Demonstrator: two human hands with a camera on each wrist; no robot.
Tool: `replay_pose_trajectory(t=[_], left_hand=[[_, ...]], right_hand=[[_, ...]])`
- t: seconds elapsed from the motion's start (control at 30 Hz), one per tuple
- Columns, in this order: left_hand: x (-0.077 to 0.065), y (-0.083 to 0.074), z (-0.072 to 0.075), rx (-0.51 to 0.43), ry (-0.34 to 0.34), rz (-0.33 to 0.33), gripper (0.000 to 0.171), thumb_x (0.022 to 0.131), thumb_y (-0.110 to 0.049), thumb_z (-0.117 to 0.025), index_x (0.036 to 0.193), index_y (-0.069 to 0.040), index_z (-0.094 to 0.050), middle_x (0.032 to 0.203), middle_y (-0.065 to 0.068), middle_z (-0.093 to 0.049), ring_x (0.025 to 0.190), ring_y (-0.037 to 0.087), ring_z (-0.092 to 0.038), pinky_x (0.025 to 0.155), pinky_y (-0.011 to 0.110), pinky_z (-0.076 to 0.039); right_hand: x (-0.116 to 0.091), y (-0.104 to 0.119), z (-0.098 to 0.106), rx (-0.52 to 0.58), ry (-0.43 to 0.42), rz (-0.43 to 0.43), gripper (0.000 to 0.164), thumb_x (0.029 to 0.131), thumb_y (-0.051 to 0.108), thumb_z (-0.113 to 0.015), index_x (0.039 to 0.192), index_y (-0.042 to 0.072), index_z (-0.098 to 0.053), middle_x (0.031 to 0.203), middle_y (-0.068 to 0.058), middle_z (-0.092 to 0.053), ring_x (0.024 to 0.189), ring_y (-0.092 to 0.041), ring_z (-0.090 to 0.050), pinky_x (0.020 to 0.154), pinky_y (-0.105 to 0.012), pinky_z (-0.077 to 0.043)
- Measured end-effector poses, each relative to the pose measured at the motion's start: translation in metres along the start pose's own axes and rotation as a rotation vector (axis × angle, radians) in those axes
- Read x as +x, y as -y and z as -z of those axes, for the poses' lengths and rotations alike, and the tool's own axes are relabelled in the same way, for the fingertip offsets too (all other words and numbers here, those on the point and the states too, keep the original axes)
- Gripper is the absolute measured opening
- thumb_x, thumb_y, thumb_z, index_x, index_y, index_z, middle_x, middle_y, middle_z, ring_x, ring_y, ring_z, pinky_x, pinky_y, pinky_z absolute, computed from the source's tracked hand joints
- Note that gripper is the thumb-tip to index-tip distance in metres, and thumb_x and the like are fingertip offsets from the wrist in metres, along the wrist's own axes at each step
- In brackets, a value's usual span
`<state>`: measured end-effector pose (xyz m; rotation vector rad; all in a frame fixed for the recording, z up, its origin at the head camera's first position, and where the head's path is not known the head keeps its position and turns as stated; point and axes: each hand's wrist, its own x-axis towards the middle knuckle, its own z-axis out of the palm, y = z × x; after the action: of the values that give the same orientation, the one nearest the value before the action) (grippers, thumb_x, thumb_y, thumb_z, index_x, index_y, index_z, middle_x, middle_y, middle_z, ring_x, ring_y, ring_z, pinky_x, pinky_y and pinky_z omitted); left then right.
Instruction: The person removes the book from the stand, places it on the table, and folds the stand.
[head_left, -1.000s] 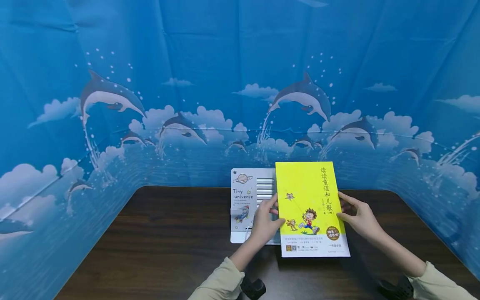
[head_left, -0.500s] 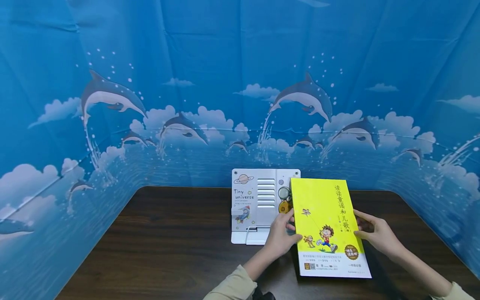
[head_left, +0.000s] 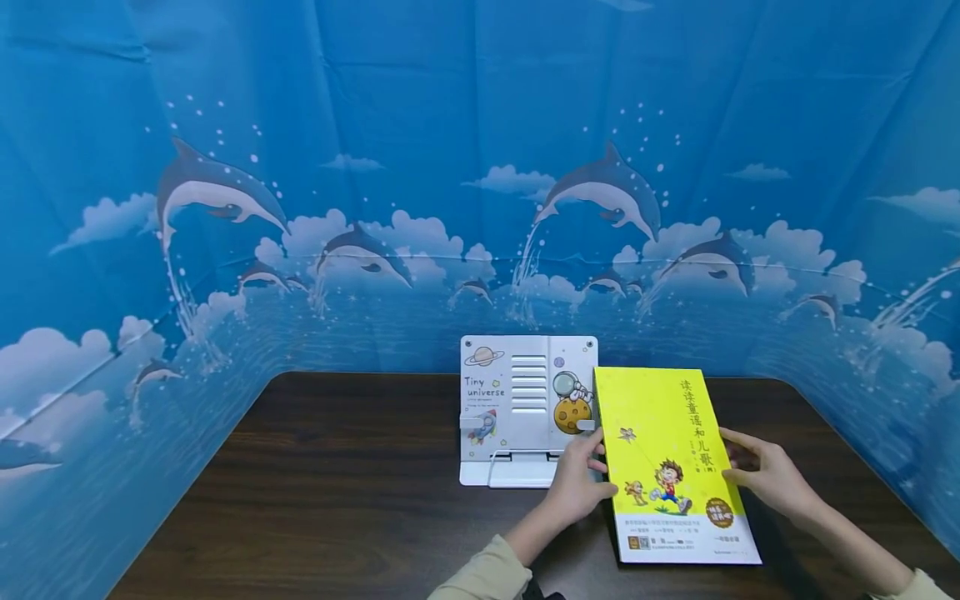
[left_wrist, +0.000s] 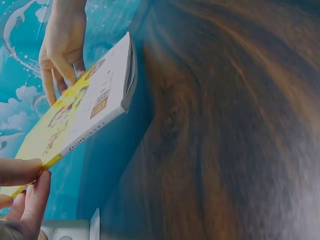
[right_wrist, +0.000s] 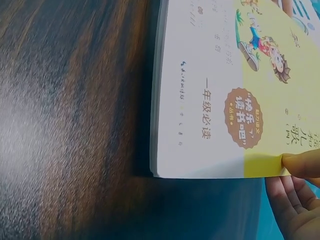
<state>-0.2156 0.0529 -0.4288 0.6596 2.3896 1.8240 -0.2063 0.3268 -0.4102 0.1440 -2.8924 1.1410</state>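
Note:
A yellow and white children's book (head_left: pixel 652 433), with a running boy and a dog on its cover, is held between both hands at the right of the head view. My left hand (head_left: pixel 577 483) pinches its left edge by the spine, thumb on the cover and fingers beneath. On the opposite edge, my right hand (head_left: pixel 772 479) grips it the same way, as its thumb (right_wrist: pixel 300 164) on the cover shows. The book slants over the dark wooden table, and its spine (left_wrist: pixel 82 142) faces the left wrist camera. Just left of it stands a white metal book stand (head_left: pixel 528 442) printed with a rocket and an astronaut.
The dark wooden table (head_left: pixel 337 483) reaches back to a blue curtain (head_left: pixel 420 167) with dolphins and clouds. Small white clips (head_left: pixel 472 422) jut from the stand's front, and a wire prop (head_left: pixel 492 471) lies at its base.
Both hands have carried the book to the right and toward the person, off the front of the stand. The astronaut side of the stand now shows.

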Motion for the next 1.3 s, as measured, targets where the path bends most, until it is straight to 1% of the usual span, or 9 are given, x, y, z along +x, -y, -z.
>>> replay_pose_trajectory(t=[0.17, 0.37, 0.5, 0.63, 0.73, 0.87, 0.93, 1.13, 1.3], left_hand=[[0.000, -0.002, -0.007, 0.022, -0.002, 0.015, 0.076, 0.068, 0.010, -0.072, 0.135, -0.006, -0.041, 0.097, 0.001, -0.045, 0.081, 0.009, -0.055, 0.071, 0.024, -0.050], [0.003, -0.002, -0.012, 0.038, -0.026, 0.057, 0.074, 0.067, 0.009, -0.073, 0.134, -0.004, -0.042, 0.096, 0.000, -0.045, 0.080, 0.008, -0.055, 0.070, 0.022, -0.050], [0.004, 0.000, -0.016, 0.003, -0.046, 0.107, 0.074, 0.066, 0.011, -0.073, 0.133, -0.003, -0.043, 0.095, -0.001, -0.046, 0.078, 0.007, -0.055, 0.065, 0.017, -0.049], [0.007, 0.000, -0.021, -0.042, -0.052, 0.148, 0.073, 0.066, 0.011, -0.073, 0.132, -0.003, -0.045, 0.094, -0.001, -0.046, 0.077, 0.007, -0.054, 0.062, 0.017, -0.048], [0.009, 0.001, -0.023, -0.052, -0.038, 0.161, 0.073, 0.066, 0.011, -0.073, 0.132, -0.003, -0.045, 0.093, -0.001, -0.046, 0.075, 0.006, -0.054, 0.061, 0.017, -0.049], [0.009, 0.003, -0.027, -0.050, -0.029, 0.170, 0.073, 0.064, 0.012, -0.073, 0.131, 0.000, -0.046, 0.090, -0.001, -0.047, 0.073, 0.006, -0.053, 0.059, 0.018, -0.049], [0.010, 0.004, -0.028, -0.055, -0.028, 0.186, 0.073, 0.064, 0.013, -0.073, 0.130, 0.000, -0.046, 0.089, -0.001, -0.048, 0.072, 0.006, -0.053, 0.058, 0.018, -0.048], [0.012, 0.005, -0.031, -0.111, -0.018, 0.259, 0.072, 0.064, 0.016, -0.071, 0.130, -0.001, -0.047, 0.090, -0.001, -0.049, 0.073, 0.007, -0.054, 0.059, 0.021, -0.050], [0.012, 0.005, -0.034, -0.125, -0.032, 0.272, 0.071, 0.063, 0.017, -0.070, 0.128, 0.001, -0.048, 0.091, 0.000, -0.049, 0.073, 0.008, -0.055, 0.060, 0.023, -0.051]], right_hand=[[-0.001, -0.006, 0.003, -0.002, 0.013, -0.019, 0.063, 0.077, -0.002, -0.063, 0.129, -0.019, -0.032, 0.099, -0.019, -0.054, 0.081, -0.024, -0.051, 0.061, -0.022, -0.046], [-0.002, -0.009, 0.006, 0.017, 0.034, -0.036, 0.064, 0.078, -0.002, -0.062, 0.130, -0.019, -0.030, 0.100, -0.019, -0.054, 0.082, -0.024, -0.051, 0.062, -0.023, -0.048], [-0.001, -0.011, 0.006, 0.032, 0.062, -0.067, 0.064, 0.078, 0.000, -0.061, 0.131, -0.019, -0.029, 0.101, -0.019, -0.053, 0.082, -0.024, -0.051, 0.063, -0.023, -0.047], [0.002, -0.014, 0.007, 0.054, 0.087, -0.120, 0.066, 0.078, 0.002, -0.062, 0.132, -0.018, -0.028, 0.103, -0.020, -0.052, 0.084, -0.025, -0.049, 0.064, -0.024, -0.046], [0.003, -0.017, 0.008, 0.064, 0.096, -0.168, 0.066, 0.079, 0.003, -0.061, 0.132, -0.017, -0.028, 0.104, -0.021, -0.050, 0.087, -0.026, -0.048, 0.065, -0.026, -0.045], [0.004, -0.018, 0.009, 0.080, 0.117, -0.213, 0.067, 0.080, 0.003, -0.061, 0.133, -0.017, -0.026, 0.106, -0.022, -0.049, 0.089, -0.027, -0.046, 0.067, -0.029, -0.044], [0.005, -0.019, 0.009, 0.090, 0.128, -0.232, 0.067, 0.080, 0.003, -0.061, 0.133, -0.017, -0.026, 0.106, -0.022, -0.048, 0.089, -0.027, -0.046, 0.068, -0.030, -0.044], [0.009, -0.025, 0.012, 0.096, 0.161, -0.260, 0.068, 0.080, 0.004, -0.061, 0.133, -0.018, -0.025, 0.106, -0.021, -0.051, 0.086, -0.025, -0.048, 0.068, -0.031, -0.045], [0.011, -0.027, 0.015, 0.106, 0.189, -0.269, 0.066, 0.081, 0.004, -0.058, 0.132, -0.019, -0.024, 0.104, -0.020, -0.053, 0.082, -0.022, -0.051, 0.067, -0.033, -0.044]])
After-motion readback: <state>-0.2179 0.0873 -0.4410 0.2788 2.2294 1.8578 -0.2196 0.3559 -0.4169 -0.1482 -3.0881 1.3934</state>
